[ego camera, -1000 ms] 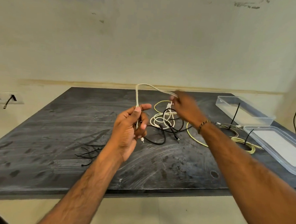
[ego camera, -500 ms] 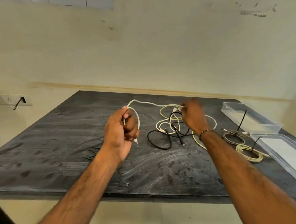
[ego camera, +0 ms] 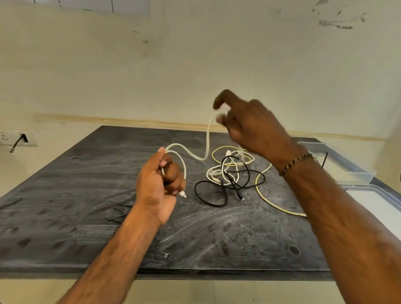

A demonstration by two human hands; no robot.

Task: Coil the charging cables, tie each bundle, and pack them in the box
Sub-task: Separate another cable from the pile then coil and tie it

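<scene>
While left hand (ego camera: 160, 187) grips white cable (ego camera: 208, 138) | right hand (ego camera: 247, 124) pinches it

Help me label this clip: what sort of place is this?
Probably a plain indoor workroom: a scuffed dark table against a stained bare wall, with a wall socket and clear plastic boxes set out for packing.

Dark scuffed table (ego camera: 75, 215); on it: tangle of white, yellow & black cables (ego camera: 231, 174) centre-right, thin black ties (ego camera: 117, 215) nr left-centre, clear plastic box (ego camera: 347, 164) & lid (ego camera: 382, 205) at right edge
</scene>
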